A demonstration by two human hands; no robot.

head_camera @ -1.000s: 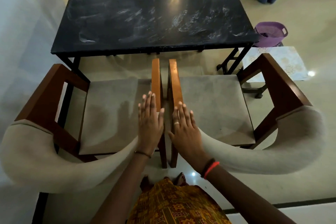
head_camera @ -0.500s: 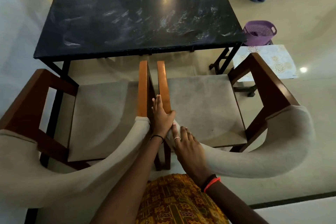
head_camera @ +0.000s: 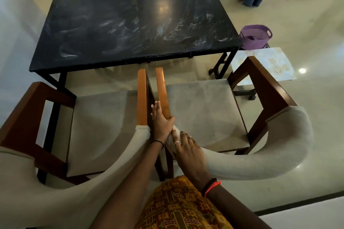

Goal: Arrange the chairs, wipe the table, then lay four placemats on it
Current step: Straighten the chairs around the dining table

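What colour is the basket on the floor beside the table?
Purple; the basket shows best in the head view.

The table top (head_camera: 130,24) is seen as a black, stone-like slab, glossy and smeared with whitish streaks; its legs (head_camera: 63,80) are made of black matt metal. The chair arms (head_camera: 142,98) are finished in smooth, polished orange-brown wood, and the outer frames in darker wood. The seats (head_camera: 202,109) are covered in grey matt cloth with a suede-like nap, the backs (head_camera: 260,161) in pale, soft cloth. The floor (head_camera: 297,15) is laid in glossy cream tile. By the table's right edge, a basket (head_camera: 256,36) of purple perforated plastic and a faintly shiny flower-printed mat (head_camera: 264,63) are seen.
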